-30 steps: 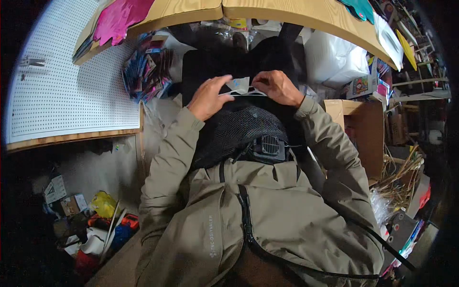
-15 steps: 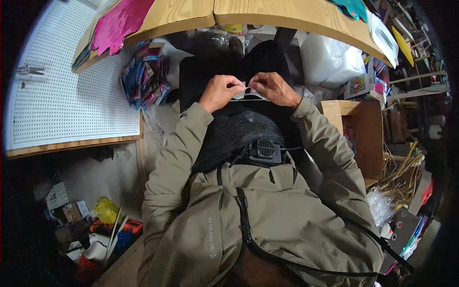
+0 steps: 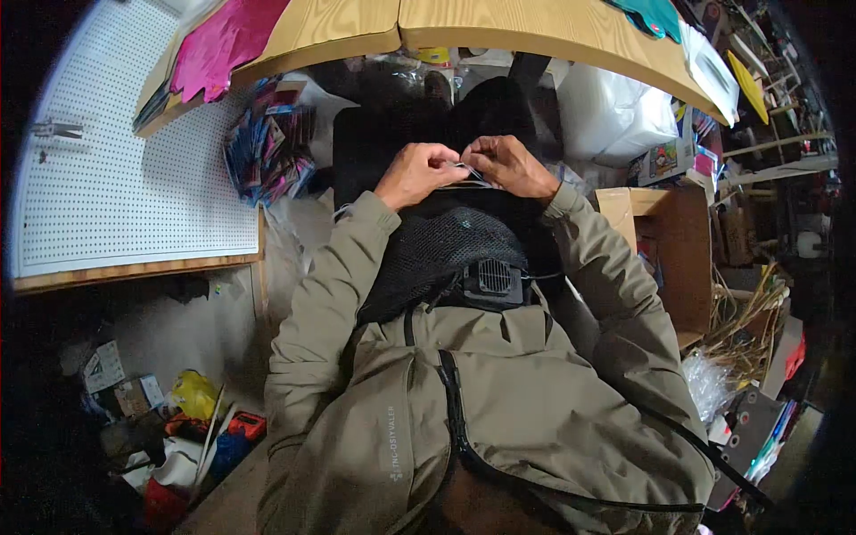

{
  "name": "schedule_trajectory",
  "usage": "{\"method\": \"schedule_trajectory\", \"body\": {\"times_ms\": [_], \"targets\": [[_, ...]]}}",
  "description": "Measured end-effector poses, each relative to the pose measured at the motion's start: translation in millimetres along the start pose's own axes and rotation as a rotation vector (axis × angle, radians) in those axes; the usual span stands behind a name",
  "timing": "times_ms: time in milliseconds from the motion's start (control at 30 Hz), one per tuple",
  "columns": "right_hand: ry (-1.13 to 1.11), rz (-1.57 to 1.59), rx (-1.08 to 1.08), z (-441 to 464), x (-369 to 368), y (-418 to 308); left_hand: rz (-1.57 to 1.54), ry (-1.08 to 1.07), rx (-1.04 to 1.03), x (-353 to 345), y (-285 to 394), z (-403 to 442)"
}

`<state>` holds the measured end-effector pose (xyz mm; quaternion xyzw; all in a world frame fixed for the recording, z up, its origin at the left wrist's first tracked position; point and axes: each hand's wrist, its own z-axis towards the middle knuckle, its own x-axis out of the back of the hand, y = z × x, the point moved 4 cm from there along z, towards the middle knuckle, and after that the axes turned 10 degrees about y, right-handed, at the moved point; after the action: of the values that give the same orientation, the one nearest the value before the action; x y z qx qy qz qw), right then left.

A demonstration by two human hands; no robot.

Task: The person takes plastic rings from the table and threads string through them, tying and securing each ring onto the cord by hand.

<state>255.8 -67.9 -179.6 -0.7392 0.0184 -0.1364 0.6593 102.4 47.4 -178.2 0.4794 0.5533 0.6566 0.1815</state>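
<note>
Over the dark lap, my left hand (image 3: 417, 175) and my right hand (image 3: 513, 167) meet fingertip to fingertip, both pinched closed. Between them is a thin white strip or cord (image 3: 471, 171), mostly covered by the fingers, and both hands grip it. A larger pale piece cannot be made out behind the fingers. Just below the hands lies a black mesh bag (image 3: 450, 241), with a black slotted device (image 3: 496, 278) at its lower edge, against the jacket.
A wooden table edge (image 3: 535, 40) curves across the top, with pink sheets (image 3: 223, 49) on it. At left is a white pegboard (image 3: 134, 178) beside stacked packets (image 3: 270, 147). An open cardboard box (image 3: 678, 259) and a wrapped white bundle (image 3: 615, 116) stand at right.
My left hand has moved right and closed, coming up against my right hand. The pale piece that showed between the hands is now mostly hidden by the fingers.
</note>
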Motion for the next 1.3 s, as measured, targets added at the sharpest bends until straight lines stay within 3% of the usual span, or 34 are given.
{"method": "schedule_trajectory", "body": {"times_ms": [200, 433, 533, 733, 1033, 1167, 1300], "targets": [[0.0, -0.154, 0.233, 0, 1, -5, 0.067, 0.012, -0.004, 3, 3, 0], [0.005, -0.221, 0.21, 1, 4, 2, 0.106, -0.138, -0.052, -4, -1, -1], [0.034, -0.242, 0.25, -2, 1, 2, -0.141, 0.07, -0.013, -3, 9, -4], [0.062, -0.274, 0.345, -2, -1, -2, -0.013, -0.003, 0.067, 4, 16, -1], [0.076, -0.246, 0.26, -3, 4, -17, 0.442, -0.064, -0.141, -4, -1, -10], [0.064, -0.067, 0.331, 1, 9, -21, 0.559, -0.086, -0.176, -5, -8, -13], [0.035, 0.093, 0.08, -13, 22, -86, 0.468, -0.171, -0.196, -9, -32, -14]]}}
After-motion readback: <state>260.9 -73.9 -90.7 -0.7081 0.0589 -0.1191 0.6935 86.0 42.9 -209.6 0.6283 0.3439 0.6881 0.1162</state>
